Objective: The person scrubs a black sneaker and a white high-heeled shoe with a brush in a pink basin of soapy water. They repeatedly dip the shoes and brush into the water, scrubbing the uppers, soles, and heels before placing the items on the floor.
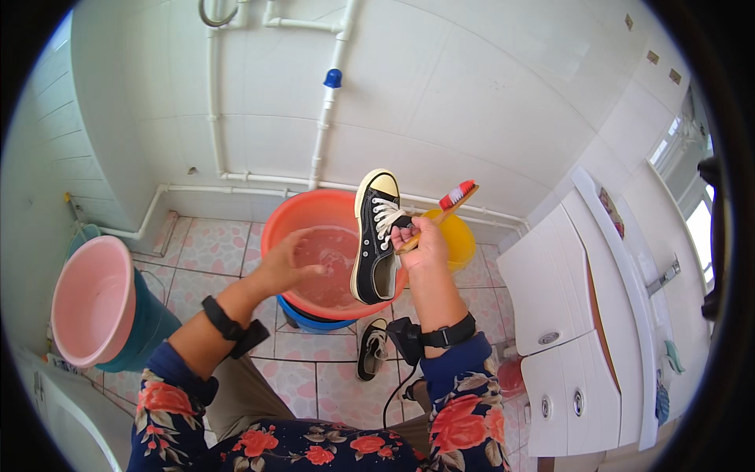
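My right hand (426, 243) grips a wooden-handled brush (446, 211) with red and white bristles. The same hand pinches the tongue of a black canvas sneaker (374, 248), which has a cream toe cap and white laces. The shoe hangs toe up over the right side of an orange basin (277, 221). Over the basin's left part my left hand (288, 262) is held with its fingers apart and nothing in them. Water (324, 259) lies in the basin below. On the tiles in front of me stands a second black sneaker (372, 349).
A blue basin (321, 324) sits under the orange one, and a yellow bucket (457, 242) stands to its right. At left, a pink basin (91, 301) rests on a teal bucket (144, 324). A white vanity cabinet (566, 330) lines the right side; white pipes (259, 177) run along the wall.
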Demonstrator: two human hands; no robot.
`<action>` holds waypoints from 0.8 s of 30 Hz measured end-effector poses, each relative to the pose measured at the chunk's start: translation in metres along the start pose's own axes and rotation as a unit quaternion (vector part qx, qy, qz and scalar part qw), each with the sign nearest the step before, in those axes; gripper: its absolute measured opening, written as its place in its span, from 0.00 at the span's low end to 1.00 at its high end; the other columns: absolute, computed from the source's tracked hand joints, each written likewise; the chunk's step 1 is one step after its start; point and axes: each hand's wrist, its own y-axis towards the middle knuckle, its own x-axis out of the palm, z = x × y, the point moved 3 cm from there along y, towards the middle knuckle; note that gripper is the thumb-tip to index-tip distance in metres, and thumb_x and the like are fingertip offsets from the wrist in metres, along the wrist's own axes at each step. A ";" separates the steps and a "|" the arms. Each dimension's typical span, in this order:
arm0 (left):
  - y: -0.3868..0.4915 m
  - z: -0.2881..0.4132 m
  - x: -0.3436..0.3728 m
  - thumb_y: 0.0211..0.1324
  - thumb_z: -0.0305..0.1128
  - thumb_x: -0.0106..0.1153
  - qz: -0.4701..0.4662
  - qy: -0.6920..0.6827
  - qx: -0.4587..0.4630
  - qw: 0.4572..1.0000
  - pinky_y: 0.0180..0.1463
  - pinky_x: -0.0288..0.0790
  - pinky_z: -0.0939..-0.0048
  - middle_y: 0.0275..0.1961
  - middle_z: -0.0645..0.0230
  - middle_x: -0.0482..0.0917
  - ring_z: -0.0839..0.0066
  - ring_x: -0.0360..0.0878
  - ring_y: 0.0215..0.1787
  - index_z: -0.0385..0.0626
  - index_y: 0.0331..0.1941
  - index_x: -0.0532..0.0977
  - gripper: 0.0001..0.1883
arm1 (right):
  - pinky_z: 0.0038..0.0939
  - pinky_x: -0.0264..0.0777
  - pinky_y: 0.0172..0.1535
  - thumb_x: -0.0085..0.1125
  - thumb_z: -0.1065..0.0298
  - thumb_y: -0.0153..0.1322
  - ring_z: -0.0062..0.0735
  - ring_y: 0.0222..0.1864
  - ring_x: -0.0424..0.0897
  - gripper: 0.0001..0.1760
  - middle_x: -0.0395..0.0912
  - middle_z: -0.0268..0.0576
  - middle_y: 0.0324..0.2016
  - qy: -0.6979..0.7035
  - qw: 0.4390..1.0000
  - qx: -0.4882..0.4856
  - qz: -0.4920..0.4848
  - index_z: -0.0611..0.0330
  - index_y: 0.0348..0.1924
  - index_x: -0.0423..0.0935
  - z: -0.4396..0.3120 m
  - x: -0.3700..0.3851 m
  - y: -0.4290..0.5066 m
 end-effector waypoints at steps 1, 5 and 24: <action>-0.001 0.015 0.010 0.43 0.35 0.65 0.003 0.021 0.073 0.997 0.57 0.62 0.65 0.55 0.54 0.66 0.65 0.66 0.56 0.41 0.60 0.55 0.41 | 0.34 0.71 0.36 0.51 0.74 0.62 0.28 0.25 0.68 0.04 0.66 0.36 0.24 -0.005 1.000 0.016 -0.012 0.59 0.29 0.65 0.013 0.006 -0.004; -0.006 0.030 0.047 0.39 0.36 0.67 0.055 0.139 -0.046 0.988 0.59 0.61 0.62 0.56 0.50 0.65 0.57 0.64 0.58 0.38 0.62 0.49 0.47 | 0.35 0.72 0.36 0.51 0.75 0.62 0.28 0.24 0.68 0.03 0.67 0.38 0.26 -0.020 0.998 0.044 -0.032 0.59 0.28 0.67 0.057 0.015 -0.018; -0.010 -0.023 0.094 0.49 0.20 0.39 0.138 -0.375 -0.241 0.885 0.26 0.71 0.73 0.38 0.65 0.75 0.74 0.74 0.30 0.46 0.54 0.64 0.24 | 0.26 0.68 0.30 0.64 0.72 0.55 0.23 0.26 0.71 0.24 0.70 0.38 0.26 -0.428 0.854 -0.255 -0.148 0.63 0.41 0.64 0.033 -0.047 -0.045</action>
